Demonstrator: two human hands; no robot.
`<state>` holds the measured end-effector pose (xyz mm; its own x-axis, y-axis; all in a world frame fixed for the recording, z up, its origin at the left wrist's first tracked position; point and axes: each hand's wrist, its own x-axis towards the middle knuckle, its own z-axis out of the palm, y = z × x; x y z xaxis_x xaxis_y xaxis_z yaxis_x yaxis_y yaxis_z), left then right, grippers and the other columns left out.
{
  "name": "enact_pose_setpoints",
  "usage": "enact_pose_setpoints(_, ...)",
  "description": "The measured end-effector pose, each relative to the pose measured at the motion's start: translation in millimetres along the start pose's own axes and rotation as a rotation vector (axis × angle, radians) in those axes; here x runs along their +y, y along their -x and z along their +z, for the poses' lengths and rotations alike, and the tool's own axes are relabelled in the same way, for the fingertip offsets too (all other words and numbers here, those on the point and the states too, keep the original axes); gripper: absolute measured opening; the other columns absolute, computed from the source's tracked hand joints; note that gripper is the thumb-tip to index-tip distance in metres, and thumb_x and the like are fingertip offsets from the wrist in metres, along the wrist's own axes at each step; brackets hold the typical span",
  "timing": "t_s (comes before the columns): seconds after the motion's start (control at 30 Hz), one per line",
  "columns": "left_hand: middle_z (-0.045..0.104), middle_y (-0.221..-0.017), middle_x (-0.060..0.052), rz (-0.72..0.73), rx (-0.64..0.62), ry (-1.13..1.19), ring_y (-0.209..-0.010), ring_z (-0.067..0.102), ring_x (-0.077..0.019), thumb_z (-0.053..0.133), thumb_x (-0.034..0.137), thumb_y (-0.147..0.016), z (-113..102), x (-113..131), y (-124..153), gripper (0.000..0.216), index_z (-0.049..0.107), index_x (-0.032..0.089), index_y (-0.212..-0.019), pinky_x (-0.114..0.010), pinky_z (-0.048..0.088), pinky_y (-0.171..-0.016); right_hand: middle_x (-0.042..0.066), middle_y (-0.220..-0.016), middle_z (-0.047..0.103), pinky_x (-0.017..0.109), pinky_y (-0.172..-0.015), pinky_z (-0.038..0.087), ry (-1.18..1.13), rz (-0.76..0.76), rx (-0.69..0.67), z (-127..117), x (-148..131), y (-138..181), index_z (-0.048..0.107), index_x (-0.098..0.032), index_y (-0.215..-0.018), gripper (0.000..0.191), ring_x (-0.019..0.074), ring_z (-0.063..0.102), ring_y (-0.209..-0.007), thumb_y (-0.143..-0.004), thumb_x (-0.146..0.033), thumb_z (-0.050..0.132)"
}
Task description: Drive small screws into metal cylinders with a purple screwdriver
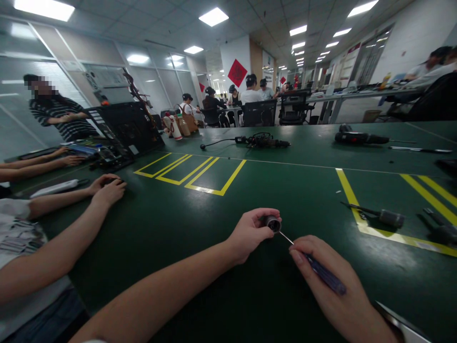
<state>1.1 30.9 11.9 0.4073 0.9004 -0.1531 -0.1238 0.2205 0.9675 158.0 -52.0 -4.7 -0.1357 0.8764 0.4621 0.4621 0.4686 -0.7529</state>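
Observation:
My left hand (250,232) is closed around a small round grey metal part (273,223), held just above the green table (200,224). My right hand (330,281) grips a thin screwdriver with a dark blue handle (323,272). Its metal tip touches the round part from the right. Both hands are near the table's front edge, in the middle.
A co-worker's hands (109,188) rest on the table at left. Yellow tape outlines (193,174) mark the table. A hammer-like tool (387,217) lies at right, a power tool (359,138) and a cabled tool (262,141) farther back. A black case (126,126) stands at the left.

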Motion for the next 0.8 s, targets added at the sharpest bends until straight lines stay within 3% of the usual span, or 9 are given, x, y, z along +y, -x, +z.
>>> enact_pose_setpoints(0.6, 0.068, -0.095, -0.009, 0.021, -0.012, 0.052, -0.099, 0.061, -0.0226, 0.060, -0.003, -0.062, 2.7, 2.1, 2.8, 0.034, 0.064, 0.012, -0.093, -0.039, 0.047, -0.086, 0.000, -0.087, 0.055, 0.031, -0.070, 0.046, -0.036, -0.011, -0.037, -0.9, 0.1, 2.0, 0.052, -0.025, -0.093, 0.005, 0.0164, 0.054, -0.080, -0.092, -0.023, 0.047)
enact_pose_setpoints(0.8, 0.067, -0.090, -0.008, 0.015, 0.038, -0.003, -0.086, 0.065, -0.0174, 0.056, -0.003, -0.068, 6.3, 2.8, 3.8, 0.024, 0.064, 0.011, -0.087, -0.035, 0.050, -0.080, 0.001, -0.091, 0.055, 0.033, -0.073, 0.045, -0.017, -0.015, -0.087, -2.3, -0.8, 3.7, 0.051, -0.026, -0.097, 0.007, 0.0169, 0.053, -0.085, -0.093, -0.023, 0.046)
